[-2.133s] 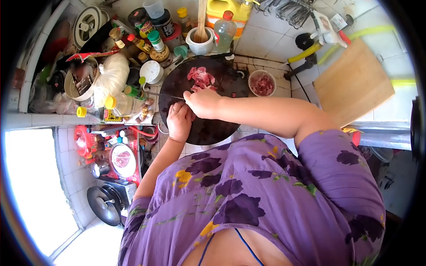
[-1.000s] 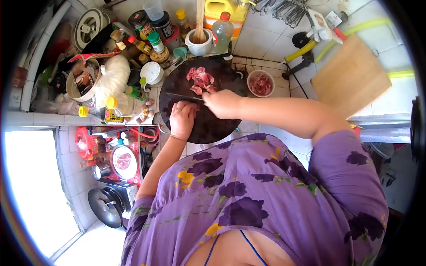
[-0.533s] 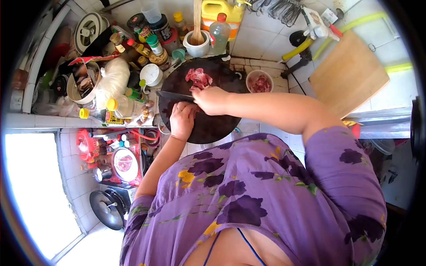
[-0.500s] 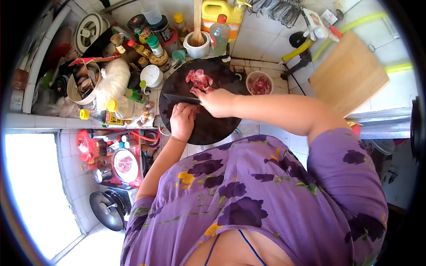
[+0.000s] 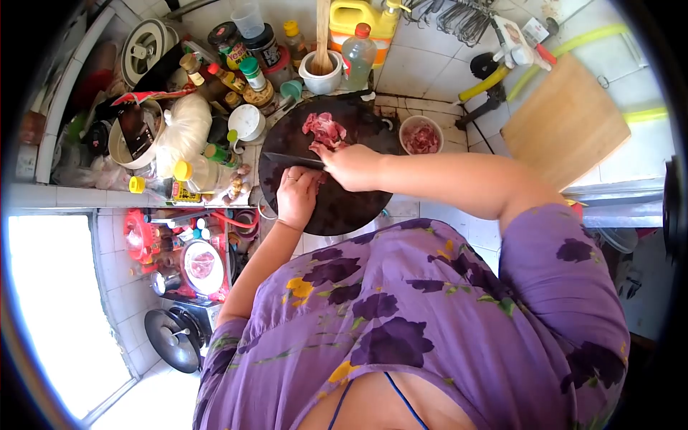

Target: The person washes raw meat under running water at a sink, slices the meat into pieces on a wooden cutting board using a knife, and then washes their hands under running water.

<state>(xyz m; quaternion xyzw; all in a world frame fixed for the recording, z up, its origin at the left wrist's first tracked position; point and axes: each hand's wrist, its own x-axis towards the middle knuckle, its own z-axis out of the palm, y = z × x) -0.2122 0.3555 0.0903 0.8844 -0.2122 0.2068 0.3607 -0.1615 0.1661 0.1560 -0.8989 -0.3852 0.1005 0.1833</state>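
A dark round chopping board [image 5: 351, 211] lies in front of me. My right hand [image 5: 351, 167] is closed round the handle of a knife [image 5: 290, 159], whose blade points left across the board. Just below the blade, my left hand [image 5: 297, 193] presses with curled fingers on a piece of meat [image 5: 319, 180] that is mostly hidden beneath them. Beyond the knife sits a pile of raw red meat [image 5: 325, 129] on the board. To the right of the board, a small white bowl [image 5: 403, 145] contains more cut meat.
Bottles, jars and a white plastic bag [image 5: 185, 132] crowd the left counter. Behind the board stand a mortar with a wooden pestle [image 5: 320, 61] and a clear bottle [image 5: 358, 57]. A wooden board [image 5: 566, 122] leans at the right. A plate of meat [image 5: 203, 266] sits lower left.
Both hands and the knife keep nearly the same place over the board. The whole view has shifted very slightly to the right.
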